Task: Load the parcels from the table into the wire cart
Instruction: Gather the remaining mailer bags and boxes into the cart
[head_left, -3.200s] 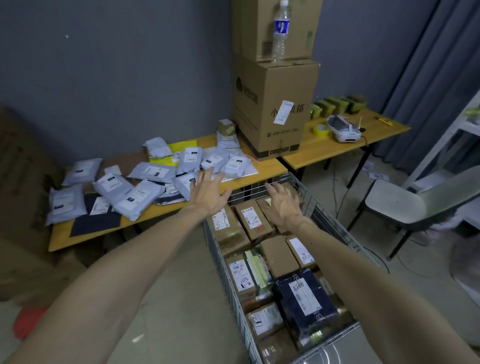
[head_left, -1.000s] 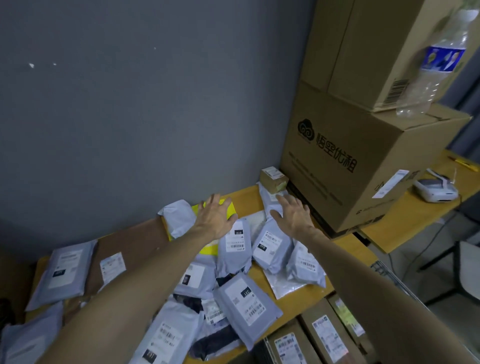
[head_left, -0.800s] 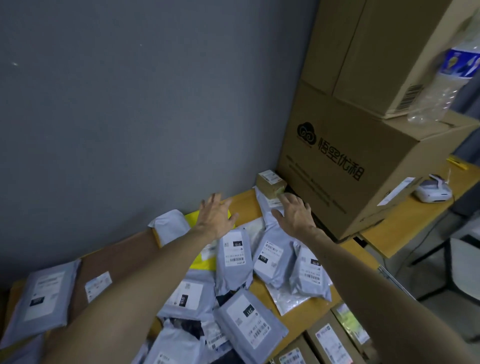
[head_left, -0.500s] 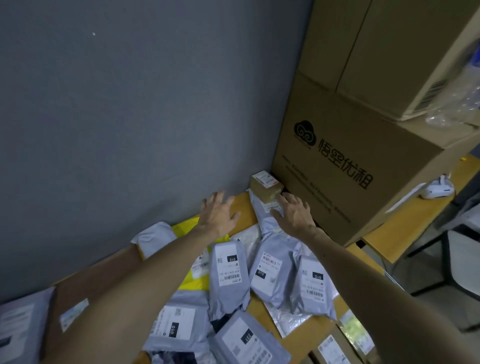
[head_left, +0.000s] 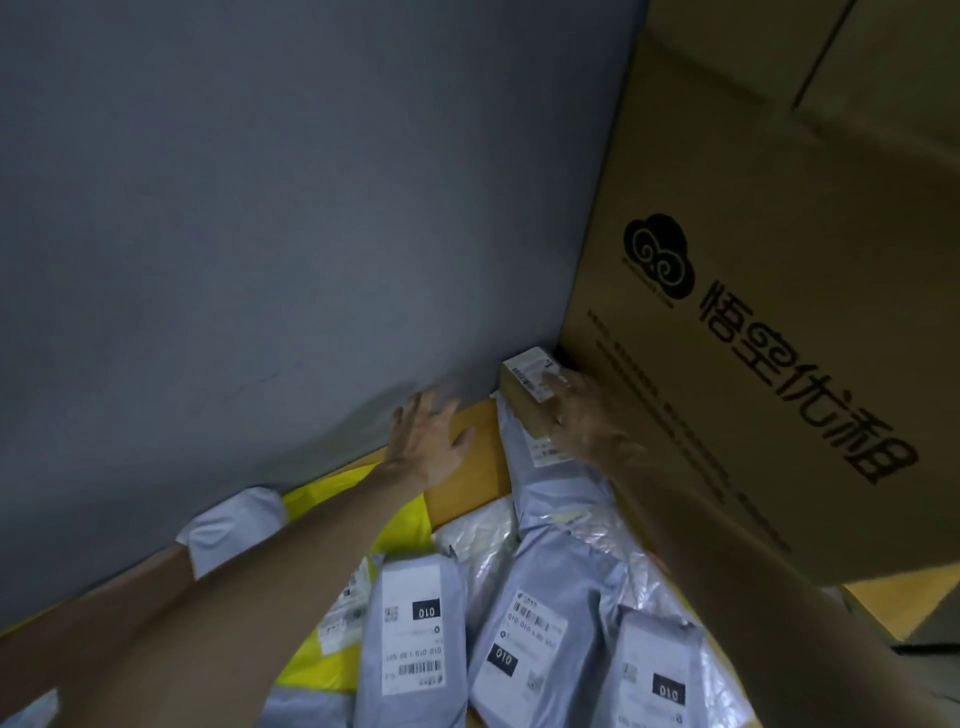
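A small brown box (head_left: 522, 395) with a white label stands at the back of the wooden table (head_left: 470, 470), in the corner between the wall and a big carton. My right hand (head_left: 579, 415) lies on the box's right side and top, fingers stretched over the label. My left hand (head_left: 428, 441) hovers open over bare table just left of the box, fingers spread. Several grey mailer bags (head_left: 415, 639) with white labels lie nearer to me, one (head_left: 545, 467) under the box. The wire cart is out of view.
A large printed cardboard carton (head_left: 753, 338) fills the right side, with another stacked on it. A grey wall (head_left: 260, 208) closes the back. A yellow bag (head_left: 353, 499) and a clear bubble bag (head_left: 483, 540) lie among the mailers.
Both arms have reached further toward the back corner. My right hand has moved from the grey mailer onto the small brown box. The cart has dropped out of view.
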